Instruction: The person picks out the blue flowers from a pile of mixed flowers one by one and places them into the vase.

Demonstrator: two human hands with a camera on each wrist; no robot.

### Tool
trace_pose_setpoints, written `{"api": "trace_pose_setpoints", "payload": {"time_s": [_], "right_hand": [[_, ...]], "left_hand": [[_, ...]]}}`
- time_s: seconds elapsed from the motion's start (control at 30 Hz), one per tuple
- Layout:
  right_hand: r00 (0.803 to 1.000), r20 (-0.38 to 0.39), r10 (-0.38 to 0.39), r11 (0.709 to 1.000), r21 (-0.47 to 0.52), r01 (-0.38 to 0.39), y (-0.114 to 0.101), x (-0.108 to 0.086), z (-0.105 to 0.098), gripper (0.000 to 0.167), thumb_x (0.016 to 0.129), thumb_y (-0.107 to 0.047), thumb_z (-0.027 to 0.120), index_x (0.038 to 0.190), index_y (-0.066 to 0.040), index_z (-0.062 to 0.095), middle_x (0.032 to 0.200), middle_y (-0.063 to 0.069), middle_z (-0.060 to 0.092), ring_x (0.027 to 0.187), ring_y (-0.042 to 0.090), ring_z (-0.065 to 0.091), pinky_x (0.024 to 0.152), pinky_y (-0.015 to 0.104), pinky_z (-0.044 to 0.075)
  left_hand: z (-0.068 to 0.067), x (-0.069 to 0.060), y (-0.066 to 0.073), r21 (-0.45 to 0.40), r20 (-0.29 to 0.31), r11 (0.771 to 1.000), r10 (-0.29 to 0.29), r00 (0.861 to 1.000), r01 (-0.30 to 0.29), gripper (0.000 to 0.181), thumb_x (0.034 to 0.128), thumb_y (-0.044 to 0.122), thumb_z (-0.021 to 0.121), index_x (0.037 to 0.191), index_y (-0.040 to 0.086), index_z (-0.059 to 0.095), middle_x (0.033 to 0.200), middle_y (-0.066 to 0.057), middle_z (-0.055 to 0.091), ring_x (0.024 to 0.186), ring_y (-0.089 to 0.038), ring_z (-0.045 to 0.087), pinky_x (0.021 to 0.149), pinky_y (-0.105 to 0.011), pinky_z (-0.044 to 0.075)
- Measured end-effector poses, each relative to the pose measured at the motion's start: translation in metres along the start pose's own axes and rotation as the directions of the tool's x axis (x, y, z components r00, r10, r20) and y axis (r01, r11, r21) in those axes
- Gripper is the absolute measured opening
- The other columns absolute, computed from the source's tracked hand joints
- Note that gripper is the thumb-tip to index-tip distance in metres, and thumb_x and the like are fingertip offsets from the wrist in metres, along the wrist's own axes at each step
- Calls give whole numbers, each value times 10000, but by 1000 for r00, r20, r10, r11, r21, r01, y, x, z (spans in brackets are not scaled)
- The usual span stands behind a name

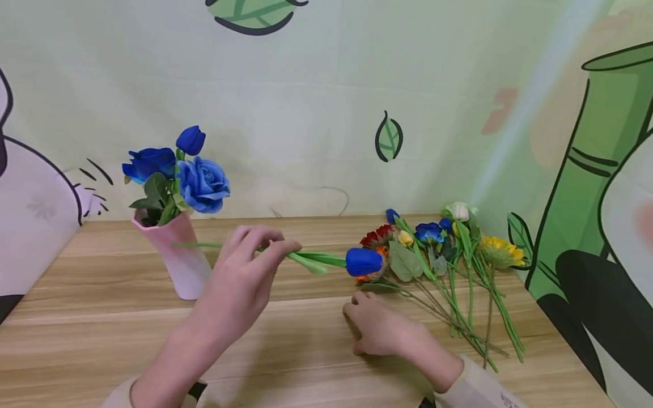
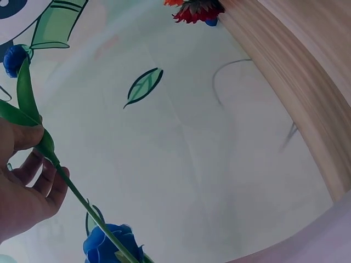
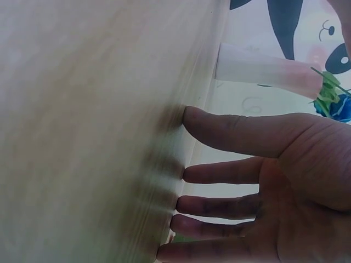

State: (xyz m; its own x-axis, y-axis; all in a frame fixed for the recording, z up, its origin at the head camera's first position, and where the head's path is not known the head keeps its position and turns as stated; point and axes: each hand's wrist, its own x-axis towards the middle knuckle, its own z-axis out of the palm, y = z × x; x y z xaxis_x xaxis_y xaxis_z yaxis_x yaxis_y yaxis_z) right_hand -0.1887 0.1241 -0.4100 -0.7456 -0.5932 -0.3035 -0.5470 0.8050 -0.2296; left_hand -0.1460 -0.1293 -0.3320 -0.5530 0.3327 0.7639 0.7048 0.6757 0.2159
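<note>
My left hand pinches the green stem of a blue tulip, held sideways above the table with its bloom to the right. The stem's tail end passes in front of a pink and white vase, which holds several blue flowers. In the left wrist view, thumb and fingers of the left hand grip below the leaves. My right hand rests on the table, holding nothing; in the right wrist view its fingertips touch the wood.
A pile of loose flowers lies at the right of the wooden table, with a yellow sunflower, red blooms, a white one and long stems pointing toward the front. A printed cloth hangs behind the table.
</note>
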Motion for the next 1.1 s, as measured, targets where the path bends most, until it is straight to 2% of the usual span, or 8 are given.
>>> {"api": "trace_pose_setpoints", "payload": {"time_s": [0.27, 0.53, 0.87, 1.0, 1.1], "right_hand": [[1000, 0, 5, 1000, -2, -5, 0, 1, 0, 593, 810, -238, 892, 1306, -37, 636, 1345, 157, 547, 1292, 357, 492, 1063, 488, 449], [1000, -3, 6, 1000, -7, -6, 0, 2, 0, 594, 805, -242, 896, 1302, -41, 639, 1330, 149, 556, 1290, 349, 495, 1071, 484, 442], [1000, 7, 6, 1000, 1, -6, 2, 3, 2, 602, 816, -241, 889, 1322, -44, 630, 1378, 162, 540, 1317, 355, 481, 1083, 484, 434], [1000, 7, 7, 1000, 6, -7, 1, 3, 2, 609, 811, -236, 891, 1325, -40, 628, 1364, 161, 545, 1314, 360, 481, 1078, 489, 438], [1000, 4, 10, 1000, 8, -10, 1, 2, 1, 613, 807, -237, 894, 1324, -42, 629, 1354, 158, 549, 1316, 365, 481, 1077, 493, 438]], "left_hand": [[1, 0, -1, 31, -19, 999, 41, 999, -40, 376, 874, -160, 695, 1139, 101, 748, 1077, -81, 627, 1026, -309, 543, 865, -442, 463], [0, 1, -2, 84, -25, 993, 90, 996, -87, 474, 801, -233, 646, 1135, 88, 744, 1092, -107, 629, 1047, -347, 541, 923, -467, 444], [-3, 2, -1, 96, 5, 990, 100, 995, -100, 453, 831, -201, 626, 1150, 101, 738, 1109, -100, 623, 1079, -355, 541, 982, -463, 422], [-3, 2, -3, 75, -24, 994, 86, 996, -84, 433, 839, -206, 640, 1142, 87, 738, 1114, -115, 631, 1065, -359, 545, 942, -458, 437], [-4, 2, -6, 48, -62, 997, 69, 996, -66, 376, 886, -170, 645, 1151, 81, 733, 1114, -126, 635, 1040, -358, 547, 892, -451, 452]]}}
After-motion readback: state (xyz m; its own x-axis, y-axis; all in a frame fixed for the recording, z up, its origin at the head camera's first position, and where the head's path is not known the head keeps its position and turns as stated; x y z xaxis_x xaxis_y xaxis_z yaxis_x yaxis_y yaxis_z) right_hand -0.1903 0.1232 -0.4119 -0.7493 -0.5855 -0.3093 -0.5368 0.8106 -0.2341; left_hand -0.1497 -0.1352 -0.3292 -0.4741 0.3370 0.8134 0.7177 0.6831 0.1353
